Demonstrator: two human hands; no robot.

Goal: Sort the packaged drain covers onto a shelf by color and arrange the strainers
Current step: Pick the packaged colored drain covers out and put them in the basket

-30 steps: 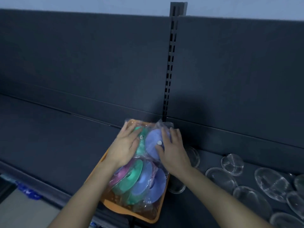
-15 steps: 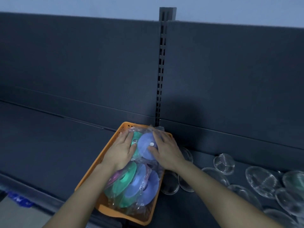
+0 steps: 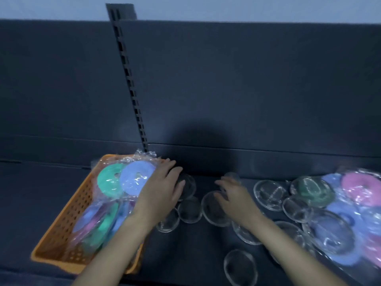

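On my feed the left hand (image 3: 162, 190) lies flat, fingers straight and slightly spread, on clear-wrapped round drain covers (image 3: 123, 179) in an orange perforated plastic basket (image 3: 61, 219) beneath it. The basket's long axis runs away from me toward the dark back panel (image 3: 247, 89), and the top green and lilac discs tilt face-up. Right of it the blurred right hand (image 3: 233, 195), fingers loosely bent, hangs over clear round strainers (image 3: 189, 210) lying flat on the dark shelf (image 3: 41, 193); a heap of pink and blue wrapped covers (image 3: 350, 203) lies further right.

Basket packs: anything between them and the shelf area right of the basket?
Yes. Clear strainers lie scattered on the shelf right beside the orange basket, partly under the left hand and right hand. Loose packaged covers are piled at the far right.
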